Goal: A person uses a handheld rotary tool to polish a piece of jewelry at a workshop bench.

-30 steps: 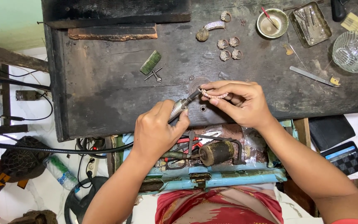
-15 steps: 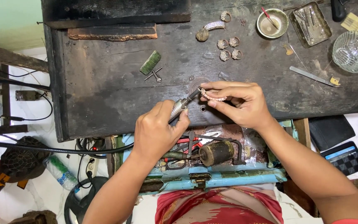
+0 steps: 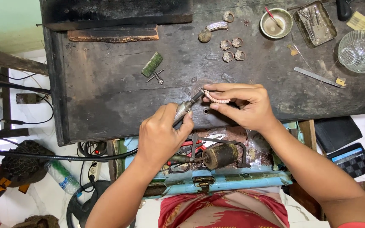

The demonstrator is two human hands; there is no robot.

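Two hands worked one small ring at mid-frame.
My left hand (image 3: pixel 162 135) gripped the rotary handpiece (image 3: pixel 186 109); right hand (image 3: pixel 245 104) pinched the ring (image 3: pixel 214 99), which might have slipped and nicked my fingertips (image 3: pixel 214 106).

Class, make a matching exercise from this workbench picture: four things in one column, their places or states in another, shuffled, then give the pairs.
Things:
1. rotary handpiece
2. studded ring
3. glass bowl
4. green brush

Places or states:
A. lying loose on the dark bench, left of centre
B. pinched in the right hand
C. at the bench's far right
D. gripped in the left hand

Pairs: 1-D, 2-B, 3-C, 4-A
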